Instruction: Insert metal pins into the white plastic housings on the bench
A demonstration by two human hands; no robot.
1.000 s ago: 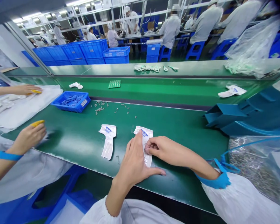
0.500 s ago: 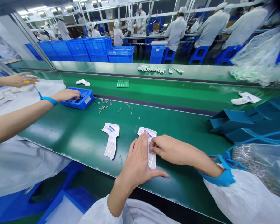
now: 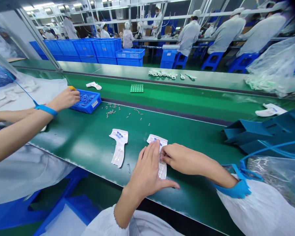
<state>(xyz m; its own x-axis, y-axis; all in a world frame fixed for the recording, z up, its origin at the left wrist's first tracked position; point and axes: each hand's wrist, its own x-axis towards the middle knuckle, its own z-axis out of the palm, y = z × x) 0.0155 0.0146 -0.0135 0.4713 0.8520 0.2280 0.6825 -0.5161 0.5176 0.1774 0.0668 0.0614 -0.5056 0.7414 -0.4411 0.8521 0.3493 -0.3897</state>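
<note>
A white plastic shell half, shaped like a handheld gun casing with blue parts at its wide end, lies on the green work surface. My left hand rests over it, fingers stretched and thumb apart, steadying its left side. With fingertips pinched together, my right hand touches the middle of the same shell; whatever is between the fingers is hidden. To the left lies a second white shell half, inner side up, also with blue parts in its head. Small metal pieces are scattered behind the shells.
A co-worker's hand is at the blue bin of small blue parts. The green conveyor belt carries a green circuit panel and white shells. Teal holders and a clear bag stand at right.
The co-worker's hand has drawn back from inside the blue bin to its left edge. The panel and shells on the belt have shifted right. My hands keep nearly the same pose.
</note>
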